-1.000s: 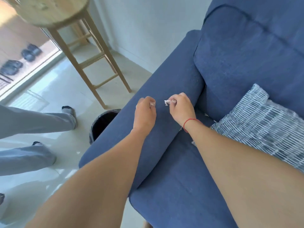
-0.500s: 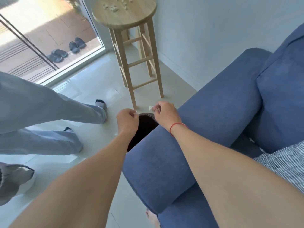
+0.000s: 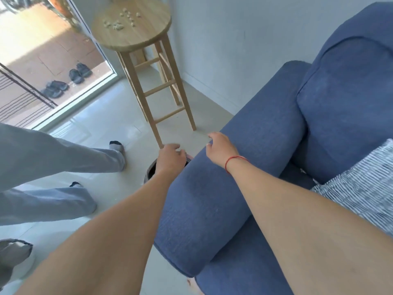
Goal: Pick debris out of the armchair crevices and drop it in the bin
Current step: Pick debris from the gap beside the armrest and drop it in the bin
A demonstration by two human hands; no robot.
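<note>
The blue armchair [image 3: 244, 158] fills the right side, its padded left armrest running toward me. A dark round bin [image 3: 150, 173] stands on the floor just left of that armrest, mostly hidden by my left hand [image 3: 170, 159], which hovers over it with fingers spread and no debris visible in it. My right hand [image 3: 220, 149], with a red string at the wrist, rests over the armrest's front end, fingers loosely open, no white scrap visible in it. Crevice debris is not visible from here.
A wooden stool [image 3: 136, 28] with small crumbs on its seat stands behind the bin. Another person's legs in grey trousers [image 3: 53, 158] stretch across the floor at left. A striped cushion [image 3: 361, 188] lies on the seat. A glass door [image 3: 42, 71] is at far left.
Both hands carried small white scraps from the armrest crevice to the bin. Their pinched fingers have opened, and the scraps no longer show in them.
</note>
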